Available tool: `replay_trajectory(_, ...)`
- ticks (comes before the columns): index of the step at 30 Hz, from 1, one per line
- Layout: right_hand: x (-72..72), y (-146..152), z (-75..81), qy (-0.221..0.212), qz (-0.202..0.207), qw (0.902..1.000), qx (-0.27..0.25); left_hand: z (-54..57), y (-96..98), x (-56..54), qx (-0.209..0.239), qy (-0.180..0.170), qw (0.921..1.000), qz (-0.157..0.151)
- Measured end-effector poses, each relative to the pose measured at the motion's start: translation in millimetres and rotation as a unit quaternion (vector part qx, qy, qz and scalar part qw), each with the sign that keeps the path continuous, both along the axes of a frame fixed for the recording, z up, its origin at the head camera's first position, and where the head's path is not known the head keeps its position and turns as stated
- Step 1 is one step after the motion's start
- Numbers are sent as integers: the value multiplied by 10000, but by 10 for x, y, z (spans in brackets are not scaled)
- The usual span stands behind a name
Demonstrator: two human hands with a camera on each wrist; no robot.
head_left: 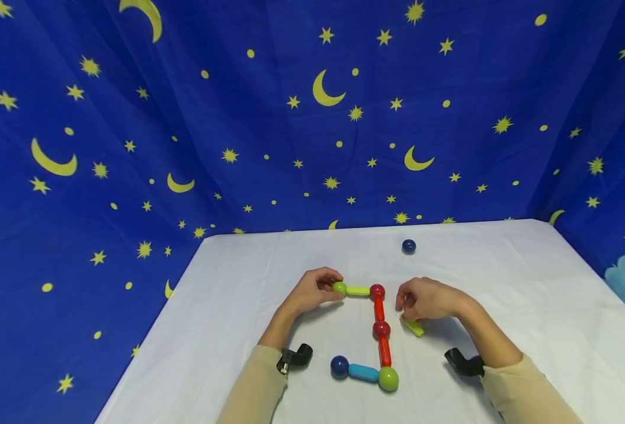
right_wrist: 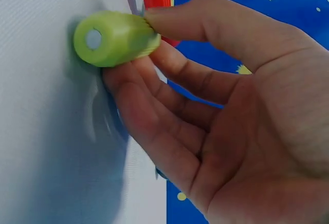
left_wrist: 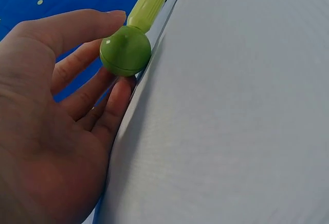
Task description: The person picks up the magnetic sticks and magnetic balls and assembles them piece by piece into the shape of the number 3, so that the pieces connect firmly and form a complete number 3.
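Note:
At the far-left end of a chain of balls and rods, my left hand holds a green ball between thumb and fingers. A yellow-green rod joins that ball to a red ball. From there the chain comes toward me through a red rod, a second red ball and another red rod. Right of the chain, my right hand pinches a separate yellow-green rod low at the table; its end shows a round grey metal spot.
Nearest me, the chain turns left through a larger green ball, a light blue rod and a dark blue ball. Another dark blue ball lies alone farther back on the white table. A star-patterned blue curtain surrounds the table.

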State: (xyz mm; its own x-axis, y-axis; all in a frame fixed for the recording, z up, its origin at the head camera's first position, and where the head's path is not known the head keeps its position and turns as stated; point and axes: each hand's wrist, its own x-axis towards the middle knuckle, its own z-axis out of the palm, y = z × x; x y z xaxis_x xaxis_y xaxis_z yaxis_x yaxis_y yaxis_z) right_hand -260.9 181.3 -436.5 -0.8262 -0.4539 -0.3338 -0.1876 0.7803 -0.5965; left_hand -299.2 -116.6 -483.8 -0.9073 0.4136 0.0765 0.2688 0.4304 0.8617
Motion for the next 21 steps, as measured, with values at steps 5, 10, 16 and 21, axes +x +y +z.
replay_trajectory(5, -35, 18, -4, 114, -28, 9992, -381, 0, 19, 15, 5, -53, 9999, 109)
replay_trajectory(10, -67, 4, -51, 154, 101, 9963, -842, -6, 28, 36, 230, -60, 9995, 210)
replay_trajectory(16, -76, -19, -127, 288, 244, 9900, -1362, -46, 35, 38, 382, 256, 9979, 456)
replay_trajectory(21, -65, -64, -135, 392, 279, 9854, -1636, -7, 56, 31, 204, 767, 9953, 560)
